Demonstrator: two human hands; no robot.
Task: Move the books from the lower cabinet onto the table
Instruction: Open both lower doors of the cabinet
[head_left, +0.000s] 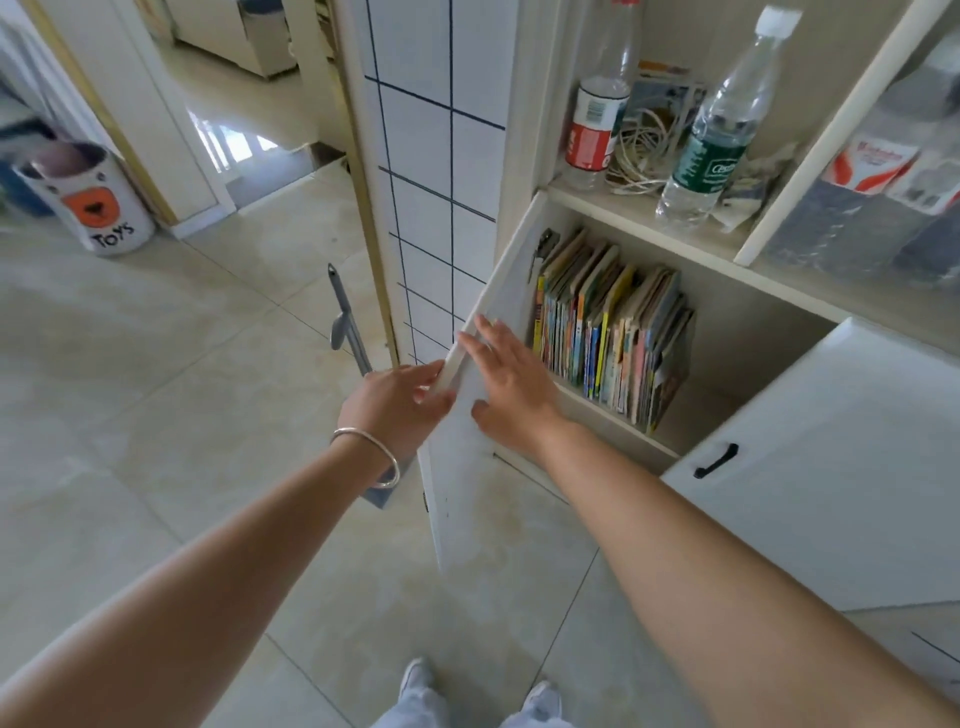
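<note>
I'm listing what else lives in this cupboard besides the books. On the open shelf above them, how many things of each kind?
Bottles: 2, one with a red label, one with a green label
Cable tangles: 1
Crumpled wrappers: 1
Total: 4
Some flat printed items stand behind them; too hidden to count.
</note>
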